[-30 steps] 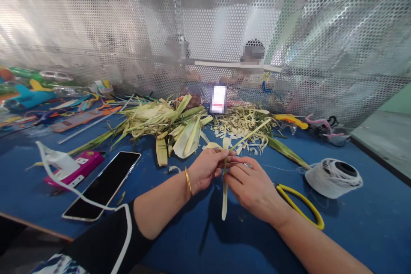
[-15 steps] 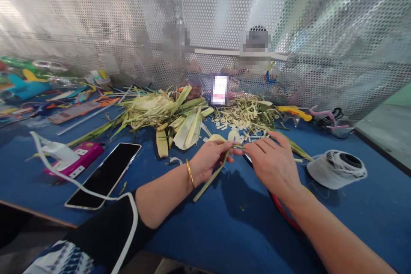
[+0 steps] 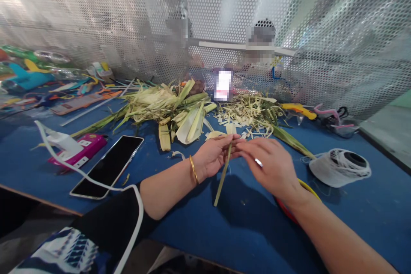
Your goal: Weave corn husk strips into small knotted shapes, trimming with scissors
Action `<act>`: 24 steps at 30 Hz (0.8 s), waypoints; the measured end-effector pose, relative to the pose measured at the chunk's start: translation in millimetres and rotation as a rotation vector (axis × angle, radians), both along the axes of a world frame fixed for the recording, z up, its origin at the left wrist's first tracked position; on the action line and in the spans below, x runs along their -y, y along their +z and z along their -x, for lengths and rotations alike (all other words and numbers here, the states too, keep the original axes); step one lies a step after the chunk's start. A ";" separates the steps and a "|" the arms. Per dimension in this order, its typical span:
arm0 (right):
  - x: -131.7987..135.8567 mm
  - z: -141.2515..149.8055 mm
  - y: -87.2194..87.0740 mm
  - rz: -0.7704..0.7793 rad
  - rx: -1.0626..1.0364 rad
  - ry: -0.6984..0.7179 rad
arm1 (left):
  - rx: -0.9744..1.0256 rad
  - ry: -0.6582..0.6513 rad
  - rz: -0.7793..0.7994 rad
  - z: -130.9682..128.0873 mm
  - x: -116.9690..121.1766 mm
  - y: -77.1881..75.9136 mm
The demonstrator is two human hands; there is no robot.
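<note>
My left hand (image 3: pixel 218 154) is closed in a pinch on a corn husk piece (image 3: pixel 221 180), a narrow pale-green strip that hangs down below the fingers. Pale petal-like husk flaps (image 3: pixel 231 129) stand out above the fingertips. The fingertips of my right hand (image 3: pixel 268 162) come together close beside the left ones; whether they pinch a thread or husk is too small to tell. Red and yellow handles of scissors (image 3: pixel 310 189) stick out under my right wrist, and a bright metal bit shows between the fingers. Most of that tool is hidden by the palm.
Husk leaves (image 3: pixel 150 105) and cut scraps (image 3: pixel 247 113) lie ahead. A white thread spool (image 3: pixel 340 169) stands right. Left are a phone (image 3: pixel 107 167), a magenta power strip (image 3: pixel 91 145) and a white cable (image 3: pixel 138 214). A perforated metal screen (image 3: pixel 224 8) closes the back, with people behind it.
The husk strip swung left, then back toward hanging straight. My right hand turned and pulled away to the right, then came back toward the left fingers. The handles turned with it, showing red.
</note>
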State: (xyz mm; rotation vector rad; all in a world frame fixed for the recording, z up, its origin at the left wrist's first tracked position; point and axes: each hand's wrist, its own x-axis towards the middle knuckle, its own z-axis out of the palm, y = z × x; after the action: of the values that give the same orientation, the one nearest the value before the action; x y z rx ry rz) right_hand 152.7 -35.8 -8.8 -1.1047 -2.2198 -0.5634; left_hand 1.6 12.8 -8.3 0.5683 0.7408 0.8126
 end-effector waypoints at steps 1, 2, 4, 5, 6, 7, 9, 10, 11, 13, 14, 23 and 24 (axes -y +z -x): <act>1.6 4.0 -0.6 0.017 0.112 0.060 | 0.010 0.003 0.007 0.0 0.0 -0.3; 2.6 7.5 -2.0 0.030 0.214 0.098 | 0.018 0.002 0.013 0.0 0.2 -0.5; 3.3 12.7 -6.3 0.043 0.334 0.117 | 0.028 -0.006 0.013 0.0 1.3 -1.2; 3.4 14.4 -8.2 0.038 0.351 0.117 | 0.026 -0.014 0.009 0.0 1.9 -1.7; 3.4 15.5 -9.6 0.029 0.355 0.124 | 0.016 -0.023 0.004 -0.2 2.6 -2.3; 3.6 16.2 -10.3 0.023 0.360 0.143 | -0.003 -0.030 0.000 -0.4 3.1 -3.1; 4.1 16.1 -9.6 0.033 0.351 0.206 | -0.050 -0.033 -0.014 -0.8 3.6 -4.6; 4.2 15.3 -8.4 0.049 0.306 0.230 | -0.068 -0.024 -0.029 -1.1 3.6 -5.1; 4.0 14.0 -6.8 0.069 0.222 0.232 | -0.079 -0.013 -0.048 -1.2 3.4 -5.4; 2.6 9.6 -3.4 0.098 -0.055 0.139 | -0.087 -0.028 -0.095 -1.1 3.4 -5.1; 1.2 7.0 -1.8 0.116 -0.221 0.052 | -0.092 -0.058 -0.117 -0.8 3.6 -4.7; -6.3 3.8 -1.4 0.927 -1.229 -0.059 | -0.176 -0.449 -0.276 2.4 8.1 -8.8; -6.2 5.3 -3.0 0.900 -1.253 -0.080 | -0.176 -0.448 -0.279 2.3 8.2 -8.9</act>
State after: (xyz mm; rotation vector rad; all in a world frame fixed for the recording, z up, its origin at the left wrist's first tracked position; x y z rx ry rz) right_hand 147.4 -29.5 -11.8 -1.3672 -1.2090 0.9930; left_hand -0.7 4.7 -17.2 1.0251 0.6289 0.4522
